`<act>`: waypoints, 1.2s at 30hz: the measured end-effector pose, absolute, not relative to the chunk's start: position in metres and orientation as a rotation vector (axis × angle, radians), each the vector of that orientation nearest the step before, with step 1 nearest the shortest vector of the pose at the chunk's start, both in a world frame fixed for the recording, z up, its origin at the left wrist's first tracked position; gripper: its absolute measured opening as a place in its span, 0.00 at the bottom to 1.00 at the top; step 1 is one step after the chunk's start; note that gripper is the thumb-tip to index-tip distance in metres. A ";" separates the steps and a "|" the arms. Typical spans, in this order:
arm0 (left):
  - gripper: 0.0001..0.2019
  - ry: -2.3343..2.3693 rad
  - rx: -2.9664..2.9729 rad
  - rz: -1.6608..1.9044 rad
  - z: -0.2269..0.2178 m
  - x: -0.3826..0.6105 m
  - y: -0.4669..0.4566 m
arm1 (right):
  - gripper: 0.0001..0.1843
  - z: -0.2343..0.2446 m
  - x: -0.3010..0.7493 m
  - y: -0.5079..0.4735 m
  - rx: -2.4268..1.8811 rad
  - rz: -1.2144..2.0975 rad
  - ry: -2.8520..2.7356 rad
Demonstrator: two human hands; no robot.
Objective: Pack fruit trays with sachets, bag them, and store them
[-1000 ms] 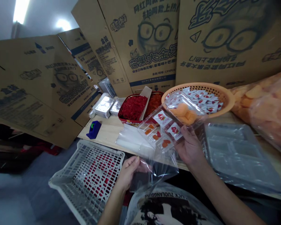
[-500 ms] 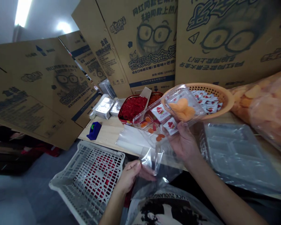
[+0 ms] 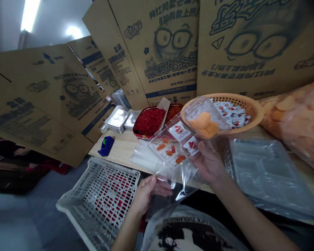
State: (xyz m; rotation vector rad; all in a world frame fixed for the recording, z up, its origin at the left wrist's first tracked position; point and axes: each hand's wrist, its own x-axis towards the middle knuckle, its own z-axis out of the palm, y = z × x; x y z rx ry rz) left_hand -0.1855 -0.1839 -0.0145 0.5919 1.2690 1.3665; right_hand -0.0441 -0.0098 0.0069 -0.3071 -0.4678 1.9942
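My right hand (image 3: 209,162) is closed on the near edge of a clear plastic compartment tray (image 3: 170,142), held tilted above the table. Orange gummy pieces (image 3: 181,159), a few of them red, lie in its small compartments. Two white sachets with red print (image 3: 178,129) fill the middle ones, and pale orange puffy candies (image 3: 204,125) the far right one. My left hand (image 3: 150,190) pinches a clear plastic bag (image 3: 181,183) between thumb and fingers. The bag hangs just below the tray; whether the tray's lower edge is inside it, I cannot tell.
Behind the tray stand a tin of red pieces (image 3: 149,122) and an orange basket (image 3: 256,108) of sachets. Stacked empty trays (image 3: 269,170) lie right, beside a large bag of orange candies (image 3: 303,115). A blue tape dispenser (image 3: 106,145) and grey crate (image 3: 75,205) are left. Cardboard boxes (image 3: 170,52) wall the back.
The tray has turned in my right hand, so its gummy compartments face me more fully. The clear bag has spread out beneath it. My left hand has barely moved.
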 end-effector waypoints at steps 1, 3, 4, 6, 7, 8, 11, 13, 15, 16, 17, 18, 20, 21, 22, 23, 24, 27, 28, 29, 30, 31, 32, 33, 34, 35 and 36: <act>0.22 1.282 0.584 1.380 -0.013 -0.186 -0.183 | 0.17 0.005 -0.043 -0.010 -0.315 1.993 -0.474; 0.24 1.309 0.565 1.406 -0.009 -0.186 -0.181 | 0.17 0.003 -0.041 -0.010 -0.327 1.991 -0.501; 0.24 1.322 0.553 1.425 -0.007 -0.186 -0.181 | 0.16 0.002 -0.040 -0.010 -0.333 1.995 -0.517; 0.25 1.343 0.526 1.472 -0.005 -0.186 -0.180 | 0.16 0.001 -0.039 -0.010 -0.347 2.016 -0.541; 0.25 1.348 0.513 1.500 -0.004 -0.186 -0.179 | 0.16 0.001 -0.038 -0.010 -0.355 2.027 -0.546; 0.25 1.349 0.503 1.526 -0.004 -0.185 -0.179 | 0.16 0.000 -0.038 -0.010 -0.366 2.036 -0.548; 0.26 1.346 0.483 1.598 -0.006 -0.185 -0.180 | 0.17 -0.003 -0.037 -0.008 -0.413 2.023 -0.564; 0.26 1.347 0.480 1.625 -0.007 -0.185 -0.181 | 0.16 -0.006 -0.036 -0.007 -0.443 2.010 -0.584; 0.26 1.350 0.482 1.641 -0.008 -0.186 -0.181 | 0.16 -0.008 -0.036 -0.006 -0.464 2.013 -0.596; 0.26 1.350 0.488 1.644 -0.008 -0.186 -0.181 | 0.16 -0.009 -0.036 -0.006 -0.473 2.023 -0.601; 0.26 1.348 0.494 1.644 -0.007 -0.187 -0.181 | 0.17 -0.009 -0.037 -0.006 -0.482 2.037 -0.607; 0.25 1.345 0.500 1.642 -0.007 -0.187 -0.181 | 0.18 -0.008 -0.037 -0.006 -0.490 2.054 -0.612; 0.26 1.331 0.523 1.603 -0.004 -0.189 -0.181 | 0.19 -0.007 -0.038 -0.007 -0.510 2.094 -0.617; 0.27 1.323 0.540 1.569 -0.002 -0.190 -0.181 | 0.20 -0.006 -0.038 -0.007 -0.520 2.111 -0.618; 0.28 1.317 0.562 1.529 0.000 -0.191 -0.181 | 0.20 -0.005 -0.039 -0.007 -0.531 2.128 -0.620; 0.29 1.316 0.588 1.484 0.002 -0.193 -0.180 | 0.19 -0.004 -0.040 -0.008 -0.538 2.142 -0.625; 0.29 1.320 0.613 1.440 0.004 -0.195 -0.179 | 0.17 -0.004 -0.041 -0.008 -0.541 2.158 -0.638; 0.23 1.322 0.664 1.327 0.009 -0.202 -0.176 | 0.15 -0.005 -0.045 -0.009 -0.530 2.224 -0.692; 0.21 1.306 0.659 1.298 0.011 -0.204 -0.174 | 0.15 -0.005 -0.046 -0.009 -0.526 2.240 -0.705; 0.19 1.276 0.638 1.282 0.012 -0.206 -0.172 | 0.15 -0.006 -0.048 -0.009 -0.527 2.248 -0.711; 0.18 1.236 0.603 1.279 0.013 -0.208 -0.170 | 0.15 -0.006 -0.049 -0.008 -0.533 2.249 -0.715; 0.18 1.197 0.557 1.282 0.013 -0.209 -0.167 | 0.15 -0.007 -0.050 -0.008 -0.541 2.247 -0.721; 0.17 1.165 0.504 1.290 0.014 -0.210 -0.165 | 0.14 -0.007 -0.051 -0.007 -0.553 2.245 -0.731; 0.17 1.142 0.455 1.301 0.014 -0.210 -0.162 | 0.14 -0.007 -0.052 -0.007 -0.566 2.245 -0.748; 0.16 1.130 0.414 1.311 0.015 -0.210 -0.159 | 0.14 -0.007 -0.053 -0.007 -0.576 2.246 -0.769; 0.16 1.124 0.382 1.318 0.015 -0.210 -0.156 | 0.14 -0.006 -0.054 -0.007 -0.585 2.250 -0.793; 0.16 1.120 0.357 1.329 0.015 -0.211 -0.153 | 0.15 -0.005 -0.055 -0.007 -0.594 2.253 -0.817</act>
